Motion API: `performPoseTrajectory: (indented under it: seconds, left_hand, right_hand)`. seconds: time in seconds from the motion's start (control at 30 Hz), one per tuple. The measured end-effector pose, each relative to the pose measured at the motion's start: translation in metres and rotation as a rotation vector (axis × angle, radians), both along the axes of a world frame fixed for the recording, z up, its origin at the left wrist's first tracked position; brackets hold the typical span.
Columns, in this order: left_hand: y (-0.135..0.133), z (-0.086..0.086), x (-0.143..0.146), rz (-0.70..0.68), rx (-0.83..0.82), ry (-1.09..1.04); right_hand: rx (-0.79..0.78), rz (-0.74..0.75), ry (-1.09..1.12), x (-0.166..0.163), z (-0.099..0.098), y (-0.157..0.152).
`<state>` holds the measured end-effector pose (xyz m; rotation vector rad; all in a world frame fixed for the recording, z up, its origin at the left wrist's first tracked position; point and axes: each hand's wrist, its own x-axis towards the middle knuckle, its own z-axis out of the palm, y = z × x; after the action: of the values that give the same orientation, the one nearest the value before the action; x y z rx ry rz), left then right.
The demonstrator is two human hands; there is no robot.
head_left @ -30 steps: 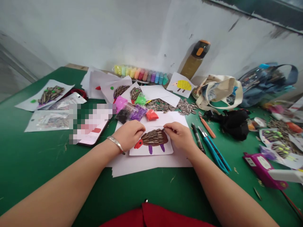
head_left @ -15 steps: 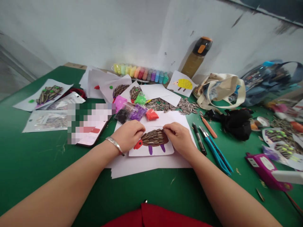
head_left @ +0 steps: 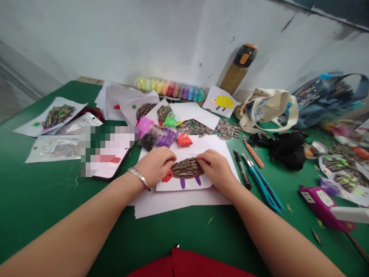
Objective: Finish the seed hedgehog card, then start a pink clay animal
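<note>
A white card [head_left: 170, 187] bears a hedgehog with a red clay head [head_left: 167, 176], purple legs and a brown body, its back layered with striped sunflower seeds [head_left: 186, 167]. My left hand [head_left: 155, 165], wearing a silver bangle, rests at the card's upper left with curled fingers pressed together; what lies between them is hidden. At the right end of the seed rows, my right hand [head_left: 215, 167] is closed in a pinch on a sunflower seed, mostly covered by the fingertips. Loose white sheets [head_left: 178, 200] lie under the card.
Behind are bagged clay in purple [head_left: 167, 136] and red [head_left: 184, 139], plus a sunflower seed pile [head_left: 227, 129]. A phone [head_left: 115, 154] lies left. A pen [head_left: 242, 169], blue utility knife [head_left: 263, 184] and magenta glue gun [head_left: 324, 206] lie right. A bottle [head_left: 238, 69] stands by the wall.
My right hand's fingertips have shifted slightly left and down onto the right part of the seed rows. My left hand stays in nearly the same place.
</note>
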<state>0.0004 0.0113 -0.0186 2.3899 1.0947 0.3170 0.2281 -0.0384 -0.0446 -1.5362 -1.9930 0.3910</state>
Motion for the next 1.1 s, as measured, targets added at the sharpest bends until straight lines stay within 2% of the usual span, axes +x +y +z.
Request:
performPoseTrajectory:
  seconds: [0.27, 0.53, 1.1]
  left_hand:
    - [0.0, 0.0, 0.0, -0.003, 0.008, 0.003]
    - [0.0, 0.002, 0.0, -0.004, 0.005, 0.011]
    - [0.0, 0.001, 0.0, -0.001, 0.008, 0.014]
  right_hand:
    - [-0.042, -0.08, 0.062, 0.009, 0.005, -0.001]
    - [-0.062, -0.055, -0.013, 0.009, 0.005, 0.0]
    - [-0.049, -0.034, -0.022, 0.007, 0.002, 0.0]
